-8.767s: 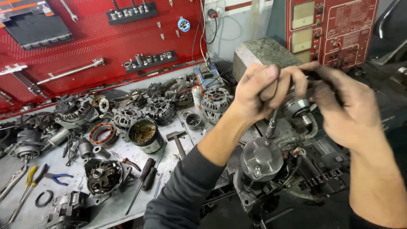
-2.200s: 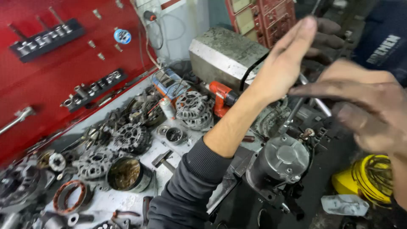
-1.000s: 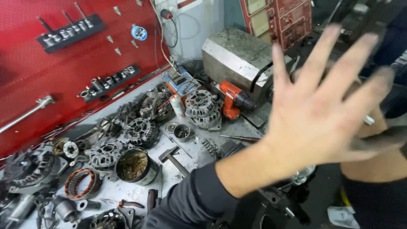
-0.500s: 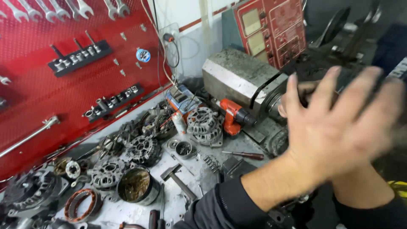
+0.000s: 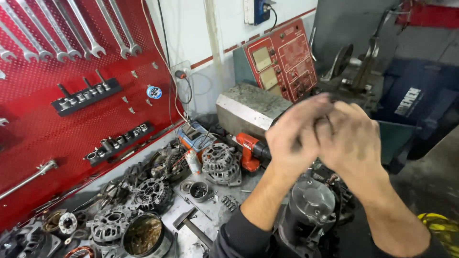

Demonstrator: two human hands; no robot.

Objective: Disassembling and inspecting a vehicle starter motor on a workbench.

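- The left hand (image 5: 291,136) and the right hand (image 5: 351,138) meet at centre right of the frame, blurred, fingers curled against each other; whether they grip anything I cannot tell.
- Just below them sits a grey round metal motor housing (image 5: 311,205).
- Left of it lie a red cordless drill (image 5: 251,150), a ribbed silver alternator case (image 5: 221,162) and a small hammer (image 5: 189,224).
- Silver wrenches (image 5: 91,28) hang on the red pegboard (image 5: 28,138), upper left.
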